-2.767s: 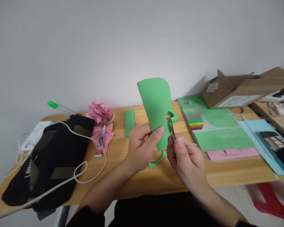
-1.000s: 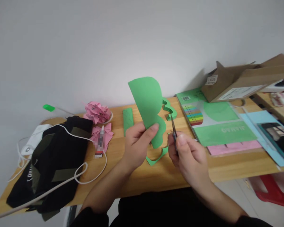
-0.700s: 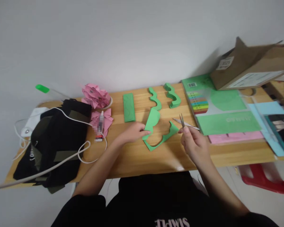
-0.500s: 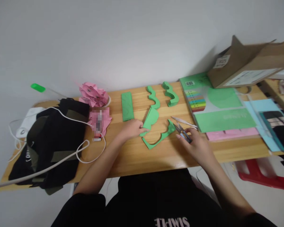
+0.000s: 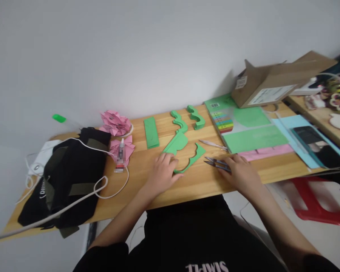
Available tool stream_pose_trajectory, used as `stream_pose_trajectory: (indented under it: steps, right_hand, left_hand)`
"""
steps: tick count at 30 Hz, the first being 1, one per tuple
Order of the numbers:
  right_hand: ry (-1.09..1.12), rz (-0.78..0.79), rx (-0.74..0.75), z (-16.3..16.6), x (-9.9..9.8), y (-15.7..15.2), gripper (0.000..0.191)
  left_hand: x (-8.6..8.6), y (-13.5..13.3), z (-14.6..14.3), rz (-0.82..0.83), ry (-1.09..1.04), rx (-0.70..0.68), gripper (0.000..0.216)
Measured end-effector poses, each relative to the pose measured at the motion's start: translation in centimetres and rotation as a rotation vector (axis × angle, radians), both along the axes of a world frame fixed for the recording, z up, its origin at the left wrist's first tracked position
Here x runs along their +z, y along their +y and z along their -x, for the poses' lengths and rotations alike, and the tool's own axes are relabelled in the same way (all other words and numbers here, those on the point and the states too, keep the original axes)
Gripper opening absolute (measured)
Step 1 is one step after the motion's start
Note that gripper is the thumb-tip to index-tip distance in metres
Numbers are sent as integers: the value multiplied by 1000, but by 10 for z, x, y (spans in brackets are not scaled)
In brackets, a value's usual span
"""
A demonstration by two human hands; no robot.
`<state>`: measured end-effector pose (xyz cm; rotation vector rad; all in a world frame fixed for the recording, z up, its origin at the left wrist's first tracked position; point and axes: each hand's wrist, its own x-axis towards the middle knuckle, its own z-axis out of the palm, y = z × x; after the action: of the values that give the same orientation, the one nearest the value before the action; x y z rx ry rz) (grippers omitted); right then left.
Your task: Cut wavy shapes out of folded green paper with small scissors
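Observation:
My left hand point(image 5: 164, 170) lies on the wooden table point(image 5: 147, 189), fingers loosely spread. Its fingertips touch the near end of a scalloped green paper scrap point(image 5: 190, 161). Just beyond its knuckles lies a green cut-out with a wavy edge point(image 5: 175, 143). My right hand point(image 5: 239, 173) rests flat on the table. Its fingers lie over the handle end of small scissors point(image 5: 214, 163), whose blades point left on the tabletop. Metal tweezers point(image 5: 214, 144) lie just behind them.
Two wavy green pieces point(image 5: 187, 118) and a green strip point(image 5: 151, 132) lie further back. On the left are pink paper flowers point(image 5: 116, 124), a glue tube point(image 5: 120, 158) and a black bag with a white cord point(image 5: 65, 177). Coloured paper packs point(image 5: 249, 132) and a cardboard box point(image 5: 272, 85) sit right.
The green sheet I held up and cut has come down to the table in pieces. My right hand lowered the scissors flat onto the wood. Both hands now rest low.

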<state>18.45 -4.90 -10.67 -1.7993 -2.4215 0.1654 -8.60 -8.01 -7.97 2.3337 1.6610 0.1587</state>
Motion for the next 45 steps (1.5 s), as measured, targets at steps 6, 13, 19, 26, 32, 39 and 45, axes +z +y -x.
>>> stream_pose_trajectory:
  steps: [6,13,19,26,32,39,45]
  right_hand:
    - [55,-60,142,29,2,-4,30]
    - [109,-75,501,56,1,-1,34]
    - [150,-106,644,53,-26,-35,57]
    - [234,-163,662,24,-51,-59,30]
    - [297,-88,658,3,-23,-63,33]
    - [508,325,471,-38,39,-70,30]
    - [443,444,171,-65,63,-51,30]
  left_hand:
    - [-25,-26,-2,-115,-13,-56,13]
    - [-27,-50,5,-210,0,-90,11]
    - [-29,-71,32,-384,-40,-69,33]
    - [-22,7,-14,-516,-108,-3,25]
    - [-11,89,-107,-359,-5,-431,26]
    - [-15,108,-150,-312,16,-689,15]
    - [14,143,-159,-253,-129,-524,24]
